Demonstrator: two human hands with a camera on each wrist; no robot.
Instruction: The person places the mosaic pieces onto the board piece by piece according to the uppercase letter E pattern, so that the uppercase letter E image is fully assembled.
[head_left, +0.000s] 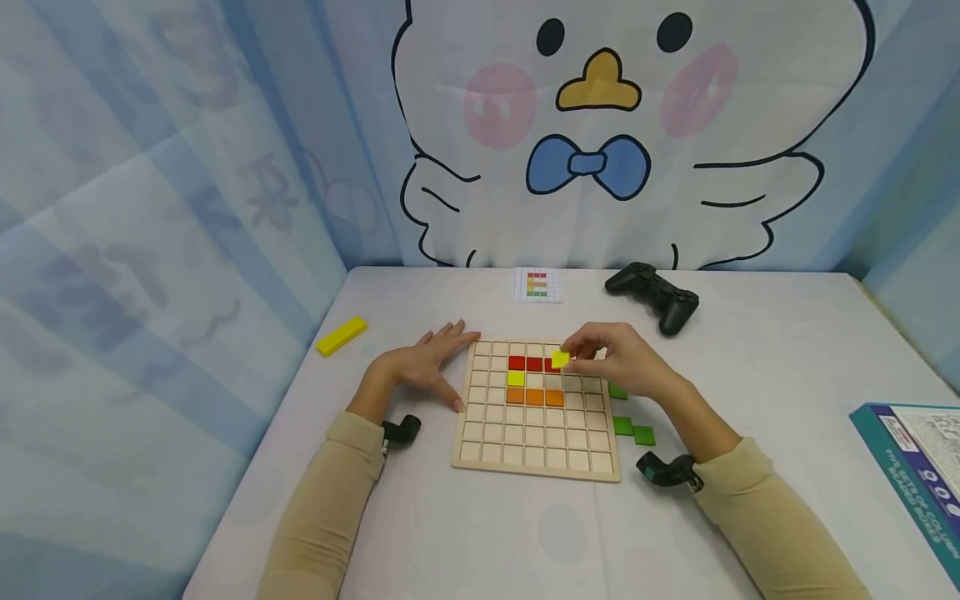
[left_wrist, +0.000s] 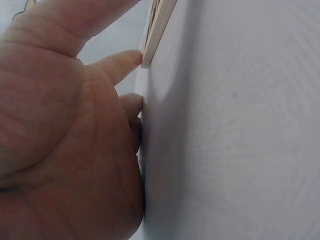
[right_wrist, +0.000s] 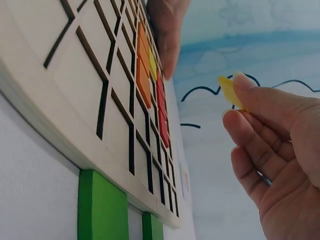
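A wooden grid board (head_left: 495, 457) lies on the table. In its cells sit a row of red tiles (head_left: 534, 364), one yellow tile (head_left: 516, 378) below the leftmost red, and a row of orange tiles (head_left: 534, 397). My right hand (head_left: 618, 357) pinches another yellow tile (head_left: 560, 358) between thumb and fingers, raised over the board's upper part. In the right wrist view, that held yellow tile (right_wrist: 231, 93) is clear of the board. My left hand (head_left: 427, 367) is spread at the board's left edge, thumb and a fingertip at the rim; the left wrist view shows its palm (left_wrist: 75, 135) beside the tabletop.
Several green tiles (head_left: 633, 432) lie along the board's right edge. A yellow bar (head_left: 341, 336) is at the left. Behind the board are a small pattern card (head_left: 537, 285) and a black game controller (head_left: 652, 296). A teal box (head_left: 915, 475) stands at the right edge.
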